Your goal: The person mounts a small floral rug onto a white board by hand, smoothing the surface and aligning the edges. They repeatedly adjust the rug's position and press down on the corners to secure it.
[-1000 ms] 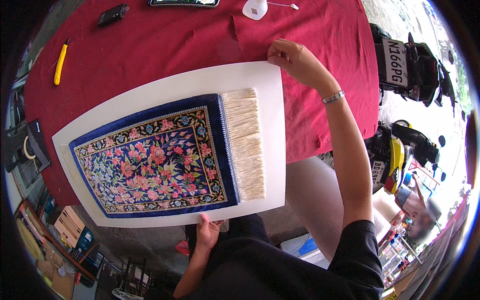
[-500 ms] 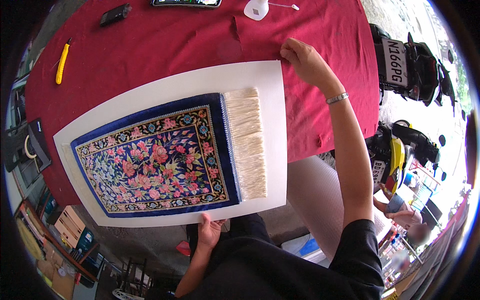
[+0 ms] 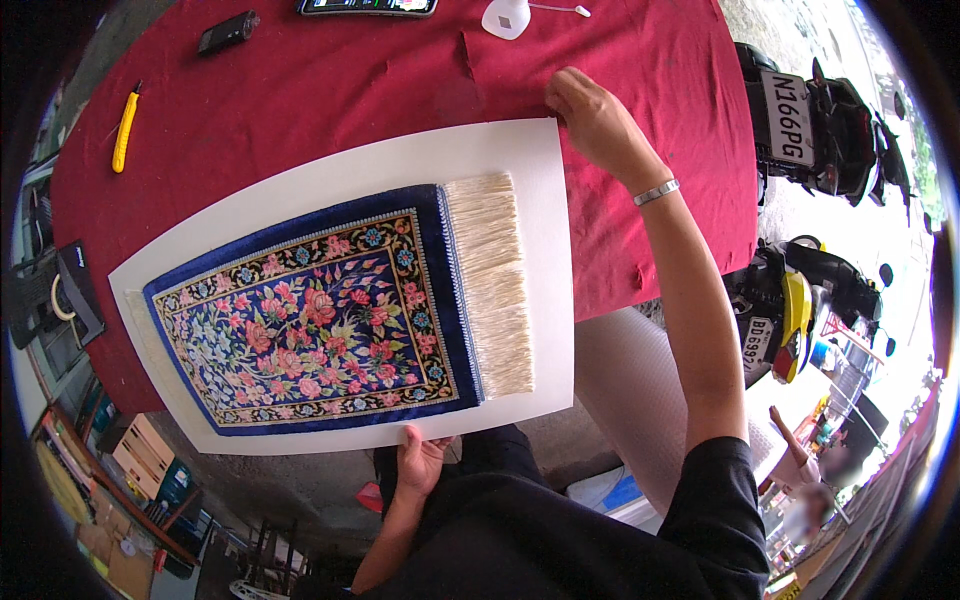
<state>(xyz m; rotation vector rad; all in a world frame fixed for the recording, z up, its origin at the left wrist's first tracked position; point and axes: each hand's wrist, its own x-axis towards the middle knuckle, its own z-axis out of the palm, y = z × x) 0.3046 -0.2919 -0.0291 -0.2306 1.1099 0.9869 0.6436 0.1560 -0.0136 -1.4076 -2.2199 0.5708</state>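
Presumably supporting overhanging board (image 3: 549,250) beneath rug (image 3: 310,318)
Pinching near edge with left hand (image 3: 418,466); curling right hand (image 3: 597,118) beside far corner, unclear whether gripping

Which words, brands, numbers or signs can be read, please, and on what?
White plate on the black motorcycle: legible, not copied here.
Lower plate on the yellow-and-black motorcycle: likewise.
Dark flat item, far left: pale mark too small to read.
Smartphone: screen content too small to read.
Yellow panel, lower right: lettering partly cut off.
Rug, white board: none visible.
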